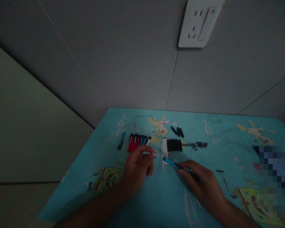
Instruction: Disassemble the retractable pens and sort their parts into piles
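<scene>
My left hand (138, 167) rests on the blue cartoon-print table (156, 196), fingers curled in a pinch on a small white part (154, 154) that I cannot name. My right hand (199, 182) holds a blue pen (171, 162) by its dark end, its blue barrel pointing left toward the left hand. Just beyond the left hand lies a row of red, blue and black pens (139, 141). Several white refills (164, 149) and a block of black caps (174, 145) lie beyond the pen's tip.
A lone blue pen (121, 140) lies at the far left. Three loose black caps (177, 131) and a line of small black springs (196, 145) sit farther back. A small dark piece (219, 171) lies right of my hand. A wall socket (199, 22) hangs above.
</scene>
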Tool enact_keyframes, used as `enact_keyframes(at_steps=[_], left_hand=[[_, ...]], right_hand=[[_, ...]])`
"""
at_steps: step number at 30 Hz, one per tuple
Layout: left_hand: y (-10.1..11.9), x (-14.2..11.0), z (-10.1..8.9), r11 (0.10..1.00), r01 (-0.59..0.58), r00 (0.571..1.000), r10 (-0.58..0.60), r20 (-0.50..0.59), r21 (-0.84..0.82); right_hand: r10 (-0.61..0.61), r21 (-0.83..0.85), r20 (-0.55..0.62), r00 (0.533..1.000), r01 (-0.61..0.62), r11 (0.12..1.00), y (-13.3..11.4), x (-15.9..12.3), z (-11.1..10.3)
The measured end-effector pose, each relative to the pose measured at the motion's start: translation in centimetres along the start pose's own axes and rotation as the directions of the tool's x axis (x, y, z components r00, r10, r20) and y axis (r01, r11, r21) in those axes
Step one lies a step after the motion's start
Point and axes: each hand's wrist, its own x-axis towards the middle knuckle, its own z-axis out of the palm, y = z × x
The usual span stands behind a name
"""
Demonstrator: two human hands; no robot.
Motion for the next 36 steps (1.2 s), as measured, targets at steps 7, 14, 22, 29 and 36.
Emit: enact_keyframes(at_steps=[7, 14, 22, 29, 36], left_hand=[[-0.1, -0.6, 0.4, 0.995, -0.089, 0.987, 0.083, 0.136, 0.045], [-0.4, -0.8, 0.2, 0.991, -0.08, 0.972, 0.054, 0.228, 0.109], [0.5, -1.0, 0.6, 0.878, -0.333, 0.892, 0.175, 0.417, 0.344], [0.0, -0.9, 0.0, 0.609, -0.645, 0.747, 0.377, 0.547, 0.461], [-0.3, -0.8, 0.8, 0.494, -0.671, 0.706, 0.196, 0.68, 0.553]], right_hand=[[-0.018, 0.003, 0.026, 0.999, 0.018, 1.0, -0.4, 0.0, 0.0], [-0.021, 0.024, 0.039, 0.999, 0.02, 1.0, -0.4, -0.1, 0.1], [-0.122, 0.111, 0.142, 0.982, 0.107, 0.988, -0.8, -0.2, 0.8], [-0.019, 0.26, -0.28, 0.96, 0.095, 0.961, -0.9, -0.7, -1.3], [0.063, 0.651, -0.24, 0.969, 0.113, 0.75, -1.4, -0.8, -1.2]])
